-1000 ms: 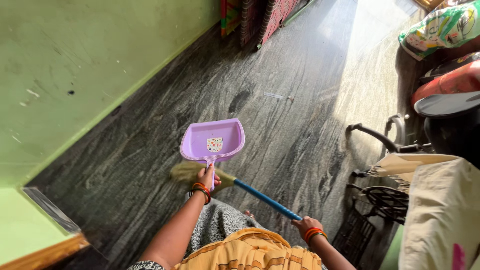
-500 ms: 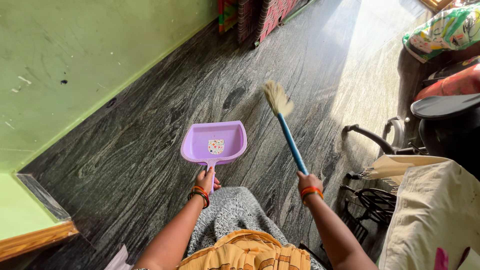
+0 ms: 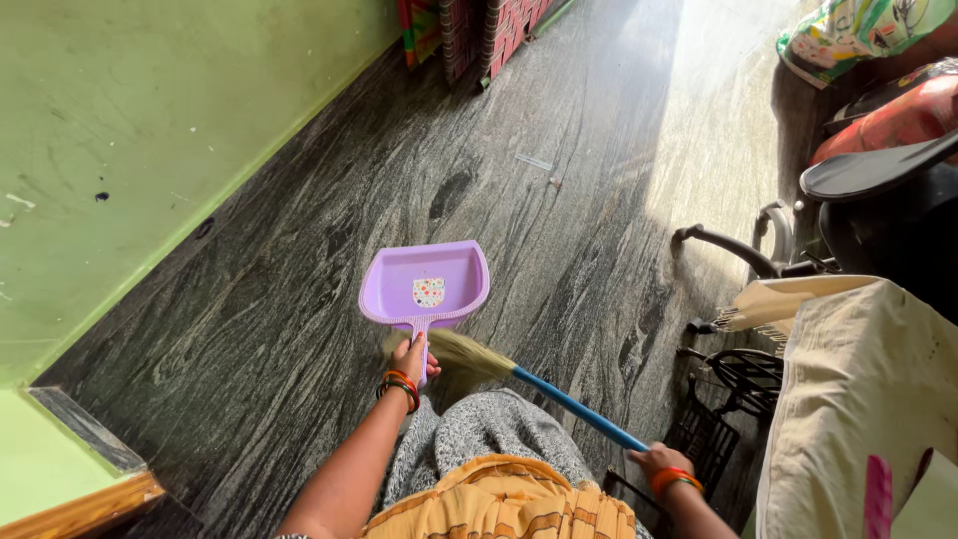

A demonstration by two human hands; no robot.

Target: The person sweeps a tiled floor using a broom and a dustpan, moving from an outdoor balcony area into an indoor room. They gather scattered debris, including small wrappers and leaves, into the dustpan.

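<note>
Swung down from mid-air, the broom (image 3: 499,367) now rests behind the purple dustpan (image 3: 426,282); right hand (image 3: 659,463) grips its handle, left hand (image 3: 410,356) grips the dustpan. Litter (image 3: 539,165) remains ahead.

Daylit, sharp overall, wide-angle bend at edges.
Bright glare streak across dark stone floor (image 3: 699,130) toward one o'clock; dimmer under green wall (image 3: 150,120) at ten o'clock; soft shadows, slight corner blur.

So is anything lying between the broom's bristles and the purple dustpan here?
Nothing visible does. The bristles lie on the dark floor right behind the dustpan, beside its handle, which the left hand grips. The right hand holds the blue broom handle. The only litter seen is small scraps farther ahead.
</note>
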